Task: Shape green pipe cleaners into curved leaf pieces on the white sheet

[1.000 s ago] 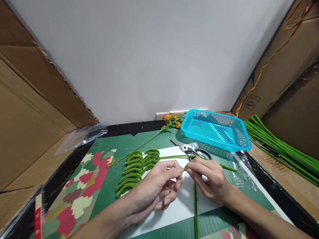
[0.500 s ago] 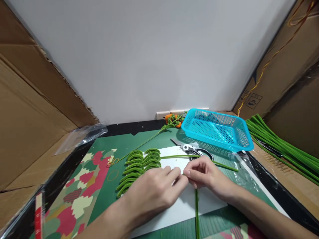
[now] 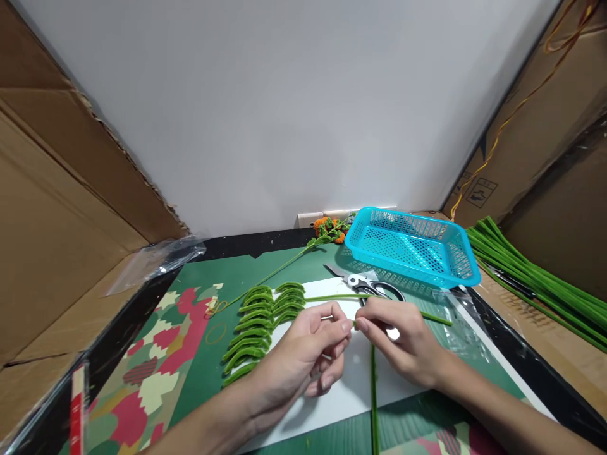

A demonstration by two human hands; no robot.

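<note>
My left hand (image 3: 313,347) and my right hand (image 3: 403,335) meet over a white sheet (image 3: 341,398). Between their pinched fingertips is a short bit of green pipe cleaner (image 3: 353,323), mostly hidden by the fingers. Left of them, curved green pipe cleaner pieces (image 3: 251,316) lie in two columns, several in each. One long straight pipe cleaner (image 3: 332,297) runs behind my right hand, and another pipe cleaner (image 3: 374,404) points toward me below it. Scissors (image 3: 353,281) with dark handles lie just beyond my right hand, blades apart.
A blue perforated basket (image 3: 403,264) stands at the back right. Beside it rests an orange pipe-cleaner flower (image 3: 327,224) on a long green stem. A bundle of green pipe cleaners (image 3: 545,284) lies far right. Cardboard walls (image 3: 57,158) flank the green mat (image 3: 213,272).
My left hand has turned over from back-up to palm showing, its fingers curled. My right hand has rolled slightly, its knuckles now on top. The fingertips stay together around the pipe cleaner.
</note>
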